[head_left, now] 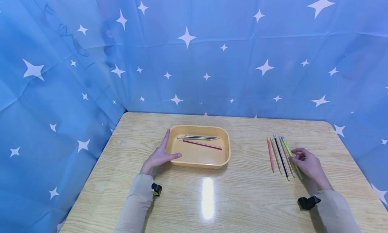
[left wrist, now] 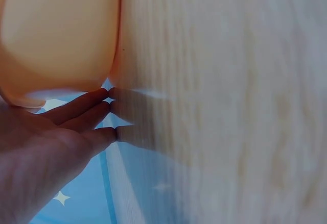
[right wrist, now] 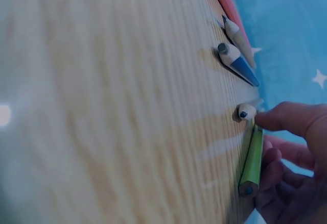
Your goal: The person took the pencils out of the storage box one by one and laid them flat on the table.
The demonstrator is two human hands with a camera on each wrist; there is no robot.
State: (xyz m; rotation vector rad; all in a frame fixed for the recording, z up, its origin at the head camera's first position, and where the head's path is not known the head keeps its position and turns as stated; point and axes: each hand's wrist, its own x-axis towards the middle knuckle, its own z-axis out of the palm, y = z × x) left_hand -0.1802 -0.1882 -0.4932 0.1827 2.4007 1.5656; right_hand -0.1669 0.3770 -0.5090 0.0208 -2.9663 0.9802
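My left hand (head_left: pixel 159 158) rests against the left end of a yellow-orange tray (head_left: pixel 194 158), fingers straight along its outer side and thumb stretched over the near rim. Inside the tray lie a dark pencil (head_left: pixel 201 137), a tan pencil (head_left: pixel 197 139) and a dark red pencil (head_left: pixel 201 144). Off to the right, my right hand (head_left: pixel 309 164) pinches a green pencil (right wrist: pixel 251 165) between thumb and fingers; the pencil is low over the tabletop. Just left of it is a tan pencil (right wrist: pixel 247 112), close by the thumb tip.
A dark blue pencil (head_left: pixel 281 158), another tan pencil (head_left: pixel 276 156) and a pink pencil (head_left: pixel 270 155) lie roughly side by side on the wooden table (head_left: pixel 242 192). A blue curtain (head_left: pixel 224 64) with white stars hangs behind and at the left.
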